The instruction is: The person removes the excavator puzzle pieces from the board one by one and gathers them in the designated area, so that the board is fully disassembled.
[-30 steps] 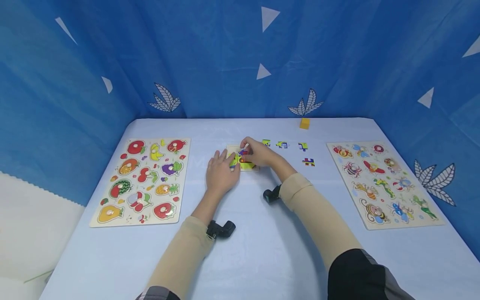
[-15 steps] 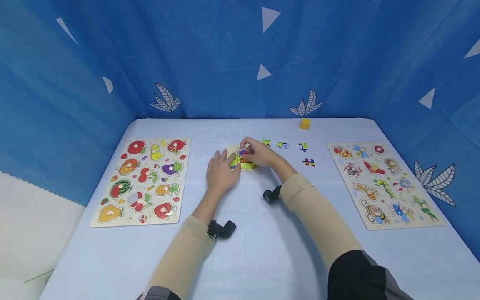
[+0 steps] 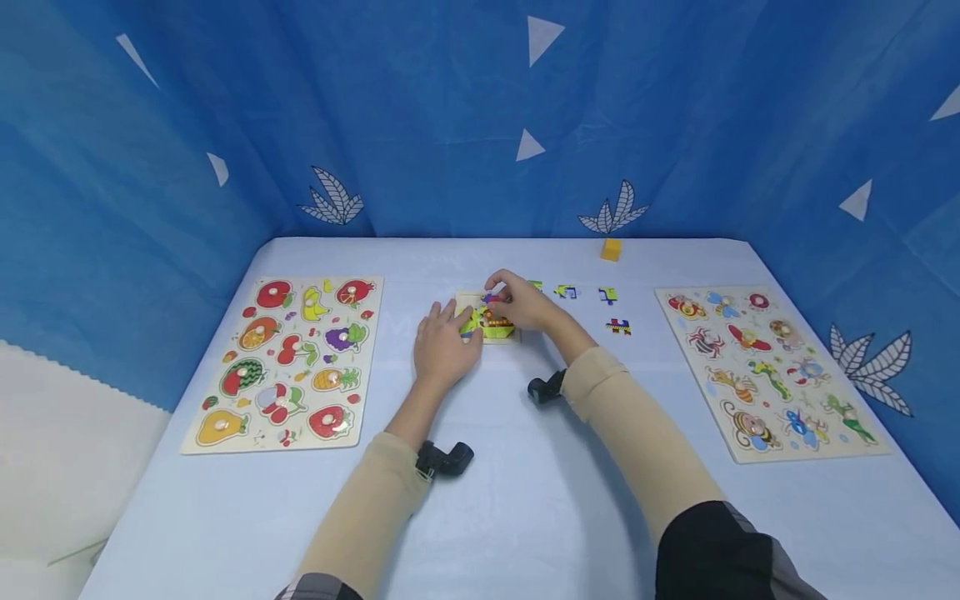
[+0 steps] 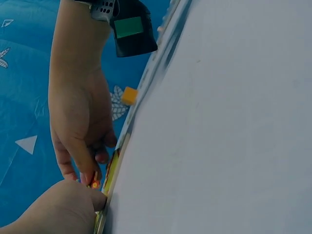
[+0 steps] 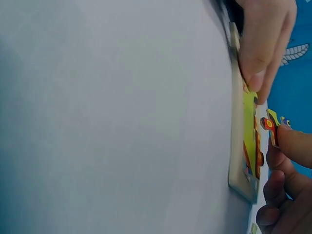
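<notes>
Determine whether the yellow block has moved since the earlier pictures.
No: in the head view, the yellow block keeps its place near the table's back edge.

Soft, even light is brightening the worktop [image 3: 510, 517] in the head view and seems to be falling from above. A faint, blurry-edged shadow is spreading beside the right sleeve [image 3: 645, 433], while the blue curtain [image 3: 450, 108] is catching a mild sheen. The small puzzle pieces [image 3: 607, 295] are losing their finer print to softness. Both wrist views are looking dimmer and greyer, with the left one showing muted contrast and the right one darkening towards its lower left corner.
</notes>
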Demonstrator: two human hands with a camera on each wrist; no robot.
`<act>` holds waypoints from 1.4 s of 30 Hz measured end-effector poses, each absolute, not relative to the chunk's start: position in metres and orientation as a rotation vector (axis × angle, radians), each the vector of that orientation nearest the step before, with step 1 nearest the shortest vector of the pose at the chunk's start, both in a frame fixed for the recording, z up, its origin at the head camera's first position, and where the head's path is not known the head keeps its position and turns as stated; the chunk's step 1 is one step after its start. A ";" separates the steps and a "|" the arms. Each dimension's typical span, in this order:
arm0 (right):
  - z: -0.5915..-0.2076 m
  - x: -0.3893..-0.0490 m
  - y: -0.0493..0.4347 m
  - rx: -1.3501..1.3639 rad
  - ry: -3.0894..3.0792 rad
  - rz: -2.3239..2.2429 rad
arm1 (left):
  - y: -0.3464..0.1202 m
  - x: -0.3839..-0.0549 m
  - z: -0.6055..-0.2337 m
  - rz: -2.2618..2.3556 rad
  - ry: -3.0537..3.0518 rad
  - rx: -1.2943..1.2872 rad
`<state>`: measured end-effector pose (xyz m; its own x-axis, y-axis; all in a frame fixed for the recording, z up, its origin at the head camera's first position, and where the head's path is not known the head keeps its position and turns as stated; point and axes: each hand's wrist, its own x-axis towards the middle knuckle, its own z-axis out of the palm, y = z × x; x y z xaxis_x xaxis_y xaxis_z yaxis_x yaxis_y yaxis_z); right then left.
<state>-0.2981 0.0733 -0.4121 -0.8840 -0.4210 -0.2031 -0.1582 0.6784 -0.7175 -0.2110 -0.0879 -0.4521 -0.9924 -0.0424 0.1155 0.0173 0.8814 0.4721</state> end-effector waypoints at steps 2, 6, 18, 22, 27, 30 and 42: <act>-0.409 -0.297 0.079 -0.439 2.544 -1.044 | -0.087 -0.211 -0.452 -0.739 -2.925 0.019; -0.402 -0.294 0.096 -0.399 2.565 -1.045 | -0.086 -0.211 -0.453 -0.758 -2.921 0.032; -0.404 -0.285 0.179 -0.352 2.665 -0.823 | -0.087 -0.211 -0.457 -0.802 -2.902 0.042; -0.406 -0.284 0.196 -0.330 2.701 -0.789 | -0.087 -0.210 -0.456 -0.815 -2.899 0.042; -0.407 -0.281 0.202 -0.343 2.726 -0.729 | -0.087 -0.210 -0.456 -0.819 -2.905 0.034; -0.407 -0.280 0.201 -0.347 2.746 -0.680 | -0.087 -0.209 -0.456 -0.833 -2.901 0.033; -0.402 -0.282 0.195 -0.351 2.803 -0.593 | -0.090 -0.209 -0.452 -0.894 -2.898 0.075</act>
<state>-0.2824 0.1950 -0.4019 -0.9384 -0.2842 -0.1965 -0.1804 0.8880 -0.4231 -0.2092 -0.0898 -0.4524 -0.9930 -0.0788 0.0882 -0.0154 0.8256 0.5640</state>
